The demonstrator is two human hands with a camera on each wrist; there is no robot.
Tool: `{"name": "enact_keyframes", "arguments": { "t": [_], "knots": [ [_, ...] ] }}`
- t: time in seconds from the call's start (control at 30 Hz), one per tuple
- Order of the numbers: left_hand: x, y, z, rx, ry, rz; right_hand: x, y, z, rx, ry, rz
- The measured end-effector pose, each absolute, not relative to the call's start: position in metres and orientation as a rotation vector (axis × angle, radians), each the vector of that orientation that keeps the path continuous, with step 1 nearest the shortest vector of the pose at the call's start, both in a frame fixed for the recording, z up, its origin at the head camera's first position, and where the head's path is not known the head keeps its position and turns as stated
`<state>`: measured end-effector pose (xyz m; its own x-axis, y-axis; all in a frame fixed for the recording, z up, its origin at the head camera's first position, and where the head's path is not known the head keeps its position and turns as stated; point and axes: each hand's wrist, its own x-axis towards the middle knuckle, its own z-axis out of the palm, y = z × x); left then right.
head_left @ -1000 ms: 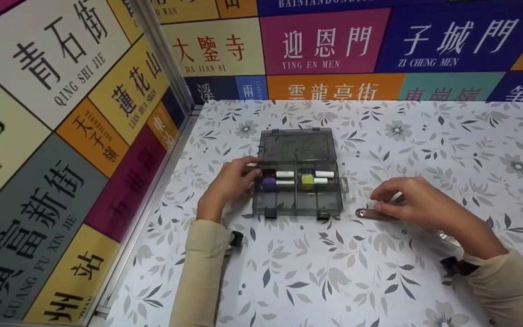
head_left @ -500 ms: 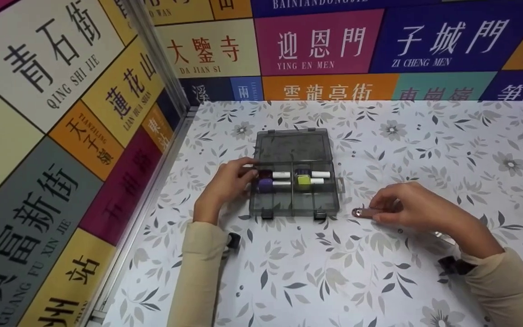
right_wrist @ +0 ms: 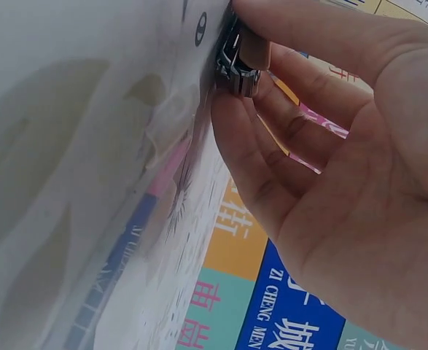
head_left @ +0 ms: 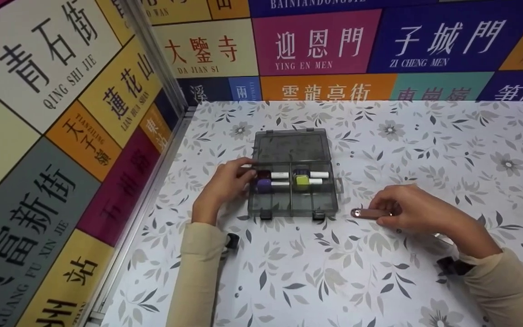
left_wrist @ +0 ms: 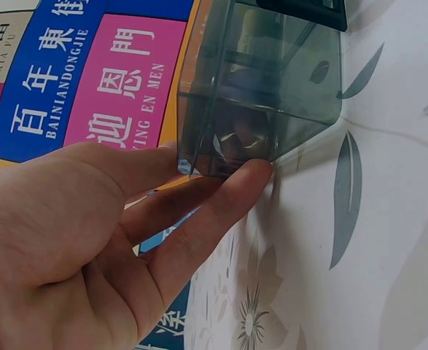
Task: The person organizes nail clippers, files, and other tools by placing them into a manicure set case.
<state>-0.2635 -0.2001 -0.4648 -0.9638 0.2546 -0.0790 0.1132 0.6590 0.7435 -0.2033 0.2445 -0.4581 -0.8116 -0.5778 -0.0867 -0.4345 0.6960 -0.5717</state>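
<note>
A smoky grey, clear plastic compartment box (head_left: 268,205) lies on the table with its lid (head_left: 291,144) folded back. Nail polish bottles lie in its back compartments: a dark red one (head_left: 266,174), a purple one (head_left: 265,184), a lime one (head_left: 302,180) and a dark one (head_left: 301,172). My left hand (head_left: 221,185) rests its fingertips against the box's left side. To the right of the box, my right hand (head_left: 413,206) pinches a brown nail clipper (head_left: 369,213) near its right end. Close up, the metal clipper (right_wrist: 241,69) shows between thumb and fingers.
A white leaf-patterned cloth (head_left: 325,272) covers the table. Walls of coloured place-name panels (head_left: 316,45) stand at the back and along the left. A shiny clear item (head_left: 444,238) is partly hidden by the right wrist.
The head view has shifted slightly, so the scene sits further left. My right fingers have drawn back a little along the nail clipper, and more of it shows. The left hand keeps its place.
</note>
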Motion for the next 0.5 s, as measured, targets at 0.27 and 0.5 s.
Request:
{"name": "enact_keyframes", "arguments": {
  "t": [0.27,0.5],
  "knots": [
    [-0.2631,-0.2009,-0.4643,0.295,2.671,1.201,-0.2033,0.2440,-0.4592,-0.859,2.674,-0.774],
    [-0.2629,-0.2011,-0.4640,0.297,2.682,1.194,-0.2006,0.2364,-0.4601,-0.886,2.636,-0.809]
  ]
}}
